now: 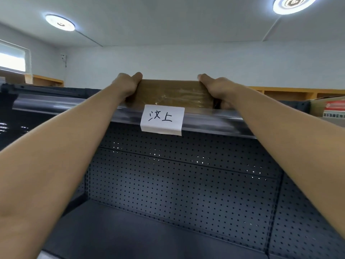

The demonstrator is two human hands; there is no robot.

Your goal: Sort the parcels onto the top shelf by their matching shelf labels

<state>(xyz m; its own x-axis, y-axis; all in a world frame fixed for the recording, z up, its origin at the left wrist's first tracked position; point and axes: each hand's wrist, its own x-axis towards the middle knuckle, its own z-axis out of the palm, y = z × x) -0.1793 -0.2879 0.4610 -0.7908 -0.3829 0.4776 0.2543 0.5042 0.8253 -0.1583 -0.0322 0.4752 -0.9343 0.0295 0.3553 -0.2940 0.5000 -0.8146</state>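
Left hand [126, 85] grips the left end of a brown cardboard parcel [173, 94], thumb up over its top edge, palm pressed to the side. Right hand [217, 88] mirrors it on the right end, thumb on top, fingers wrapped down the side and partly hidden behind the shelf lip. Both arms bare, stretched up and forward.

Parcel sits between the two hands, level, its lower edge at or behind the front rail of the top shelf [74, 106]; cannot tell whether it rests fully on the shelf surface. Clear tape glints across its front face, wrinkled toward the right hand.

Just below the parcel, centred between the hands, a white paper label [162, 119] hangs on the rail with handwritten characters 汶上.

Under the arms: dark perforated back panel [177, 174] and a dark lower shelf [130, 230].

Beyond the right hand, further along the top shelf at the frame edge, another carton [328, 107] with red print, partly cut off.

Beyond the left hand, well apart, wooden cubbies [46, 81] against the wall and a window [13, 58]. More wooden cubbies [289, 93] behind the right wrist.

Above both hands, white ceiling with two round lamps, one left [60, 22], one far right [293, 3].
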